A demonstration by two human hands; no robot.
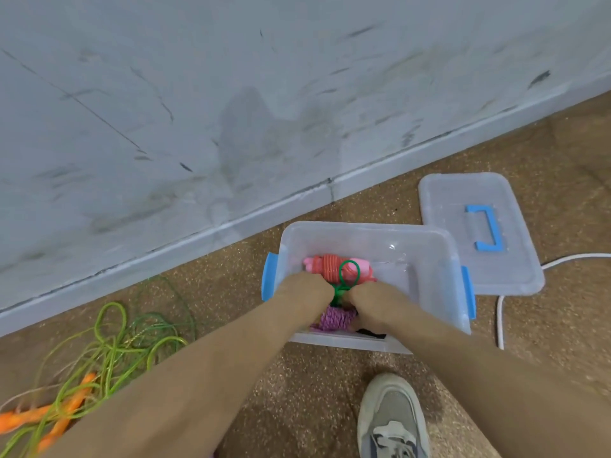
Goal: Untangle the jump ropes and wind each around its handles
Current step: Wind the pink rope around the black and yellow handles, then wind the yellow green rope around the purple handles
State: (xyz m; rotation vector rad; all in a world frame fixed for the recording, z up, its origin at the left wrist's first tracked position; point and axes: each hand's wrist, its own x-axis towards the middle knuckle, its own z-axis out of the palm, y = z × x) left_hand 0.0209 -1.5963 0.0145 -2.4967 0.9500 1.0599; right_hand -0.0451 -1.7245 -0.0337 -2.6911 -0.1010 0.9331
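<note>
Green rope [347,279] is what I see between my 2 hands — a dark green jump rope, wound into a bundle with 1 loop standing up above it, sitting inside the clear plastic box [429,259]. My left hand [305,289] is closed on the bundle's left side and my right hand [373,297] is closed on its right side, knuckles up, fingers curled down around the rope so the fingertips are hidden. Just behind the green bundle lies a red rope [327,267] coiled around pink handles, and just in front of it, partly under my wrists, a purple rope [334,319] wound up tight; all 3 lie in the left half of the box, touching or nearly so. The box has blue latches [269,276] on its short sides and stands on a speckled brown floor [297,391] near a scuffed grey wall [198,110]. Its lid [509,259] with a blue handle lies flat beside it to the right, with a white cable [501,320] curving past. Well apart on the left, a light green rope [109,348] with orange handles [66,408] lies loose and tangled on the floor. A grey shoe [391,421] shows below the box.
</note>
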